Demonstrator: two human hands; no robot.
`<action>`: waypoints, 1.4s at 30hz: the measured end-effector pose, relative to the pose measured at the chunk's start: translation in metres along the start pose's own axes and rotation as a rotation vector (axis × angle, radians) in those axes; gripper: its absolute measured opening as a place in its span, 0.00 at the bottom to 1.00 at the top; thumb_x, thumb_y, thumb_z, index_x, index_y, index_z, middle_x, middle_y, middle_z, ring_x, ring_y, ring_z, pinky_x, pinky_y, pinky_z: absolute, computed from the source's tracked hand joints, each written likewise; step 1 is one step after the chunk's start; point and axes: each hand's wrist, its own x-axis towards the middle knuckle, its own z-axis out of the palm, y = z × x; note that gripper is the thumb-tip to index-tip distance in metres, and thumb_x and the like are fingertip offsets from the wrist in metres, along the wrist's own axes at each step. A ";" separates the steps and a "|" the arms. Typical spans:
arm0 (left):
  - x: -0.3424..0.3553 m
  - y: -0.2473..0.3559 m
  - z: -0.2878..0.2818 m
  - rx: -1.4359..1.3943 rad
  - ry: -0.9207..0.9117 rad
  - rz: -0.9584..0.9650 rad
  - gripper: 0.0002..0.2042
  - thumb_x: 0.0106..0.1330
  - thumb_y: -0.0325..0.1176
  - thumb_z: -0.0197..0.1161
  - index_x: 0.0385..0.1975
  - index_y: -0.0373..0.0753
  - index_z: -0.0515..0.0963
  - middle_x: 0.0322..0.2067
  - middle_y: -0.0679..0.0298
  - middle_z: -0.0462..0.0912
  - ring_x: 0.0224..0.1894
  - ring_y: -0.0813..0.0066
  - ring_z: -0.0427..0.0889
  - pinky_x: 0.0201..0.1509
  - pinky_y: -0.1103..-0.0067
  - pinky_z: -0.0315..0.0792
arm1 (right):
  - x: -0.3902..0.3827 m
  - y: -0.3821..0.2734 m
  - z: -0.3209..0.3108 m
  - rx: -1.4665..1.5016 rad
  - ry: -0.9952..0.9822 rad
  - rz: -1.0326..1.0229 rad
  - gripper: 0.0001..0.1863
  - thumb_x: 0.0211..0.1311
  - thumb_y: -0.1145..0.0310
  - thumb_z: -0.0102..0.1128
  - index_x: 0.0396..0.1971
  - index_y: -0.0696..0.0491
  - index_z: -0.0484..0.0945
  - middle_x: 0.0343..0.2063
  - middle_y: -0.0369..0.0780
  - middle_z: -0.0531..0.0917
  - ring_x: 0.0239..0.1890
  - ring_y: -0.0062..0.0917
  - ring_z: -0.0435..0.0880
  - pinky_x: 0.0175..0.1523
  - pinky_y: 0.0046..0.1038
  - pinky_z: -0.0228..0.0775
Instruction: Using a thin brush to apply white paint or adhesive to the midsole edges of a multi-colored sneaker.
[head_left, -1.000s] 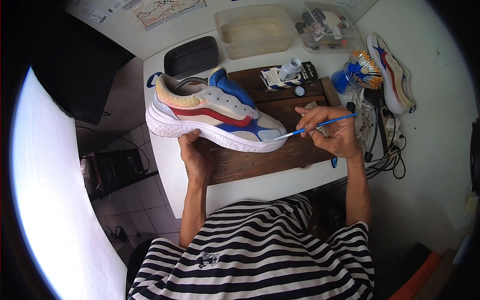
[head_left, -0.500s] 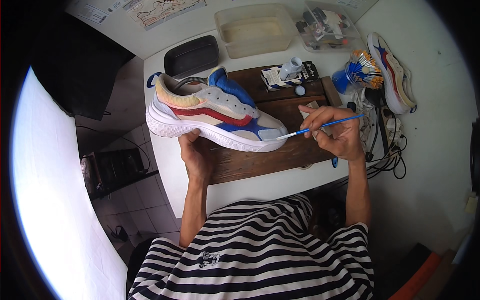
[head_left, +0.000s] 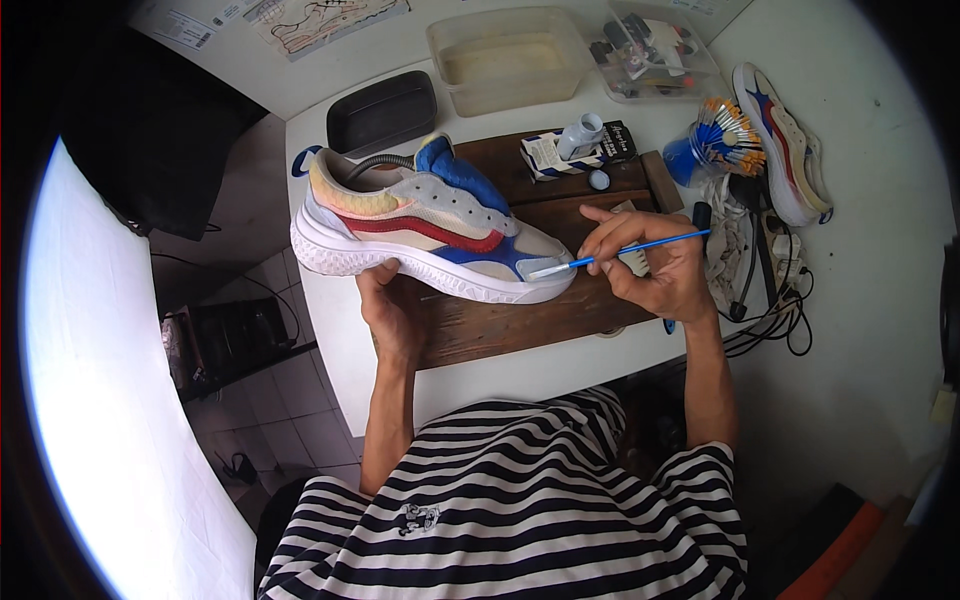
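A multicoloured sneaker (head_left: 415,225) with a white sole, red stripe and blue panels is held above a dark wooden board (head_left: 480,338), its toe pointing right. My left hand (head_left: 390,312) grips it from below, thumb on the sole's near side and the other fingers hidden beneath. A spring-like shoe insert (head_left: 378,162) shows in its opening. Between the fingertips of my right hand (head_left: 650,262) is a thin blue paintbrush (head_left: 640,247), its pale bristles touching the light grey toe panel. On the board's far part, an open small bottle (head_left: 581,137) stands by a small carton (head_left: 550,157), near a round cap (head_left: 599,180).
Behind the board are a black tray (head_left: 382,112), a clear plastic tub (head_left: 510,62) and a bin of supplies (head_left: 655,55). To the right stand a jar of brushes (head_left: 715,145), the other sneaker (head_left: 783,150) and tangled cables (head_left: 775,325).
My right hand has shifted slightly left, carrying the brush tip from the toe's edge further onto the grey toe panel. The sneaker and my left hand stay in place.
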 end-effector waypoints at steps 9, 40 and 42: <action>0.002 -0.003 -0.004 -0.022 0.007 0.000 0.23 0.65 0.38 0.49 0.58 0.35 0.68 0.54 0.56 0.76 0.58 0.58 0.75 0.62 0.60 0.68 | -0.011 0.003 -0.014 0.021 0.014 0.019 0.08 0.50 0.86 0.60 0.31 0.59 0.80 0.30 0.45 0.86 0.34 0.27 0.87 0.70 0.56 0.61; -0.006 0.009 0.013 -0.021 -0.050 -0.029 0.25 0.64 0.38 0.52 0.60 0.34 0.67 0.56 0.58 0.76 0.60 0.61 0.74 0.67 0.64 0.64 | 0.003 -0.005 0.011 -0.011 0.035 -0.004 0.08 0.49 0.86 0.61 0.28 0.59 0.80 0.27 0.44 0.86 0.34 0.27 0.87 0.70 0.54 0.62; -0.005 0.008 0.012 -0.016 -0.050 -0.026 0.25 0.64 0.38 0.52 0.61 0.34 0.67 0.56 0.58 0.76 0.60 0.61 0.74 0.67 0.64 0.64 | -0.001 -0.004 0.007 -0.011 0.042 0.003 0.08 0.49 0.86 0.61 0.29 0.58 0.80 0.27 0.44 0.86 0.33 0.27 0.87 0.70 0.55 0.61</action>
